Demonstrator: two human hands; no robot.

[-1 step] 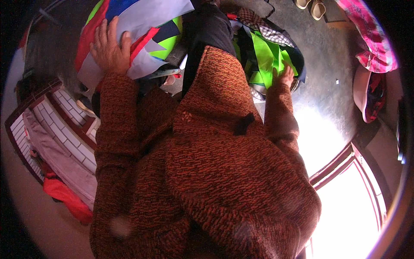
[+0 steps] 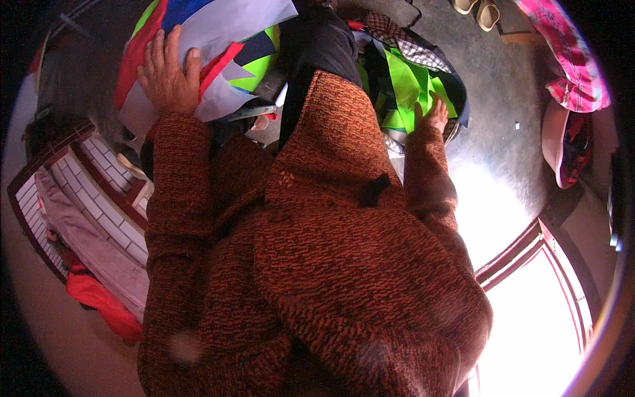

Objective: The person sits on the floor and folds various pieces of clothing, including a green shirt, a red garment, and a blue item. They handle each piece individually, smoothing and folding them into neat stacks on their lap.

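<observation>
Well, left hand (image 2: 172,87) spread on fabric (image 2: 225,26), right hand (image 2: 435,118) on green strips (image 2: 405,76), grip unclear.

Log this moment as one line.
left hand: spread on multicoloured cloth | right hand: on bright green cloth, grip unclear | tan shoes: on floor

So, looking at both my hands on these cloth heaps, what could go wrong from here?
The left hand lies spread on the pale cloth, so loose layers might slide under it. The right hand is at the lime-green pieces, with floor just beyond; a careless sweep could spill some there. Lime green also shows in the left heap, so pieces might get mixed up.
</observation>
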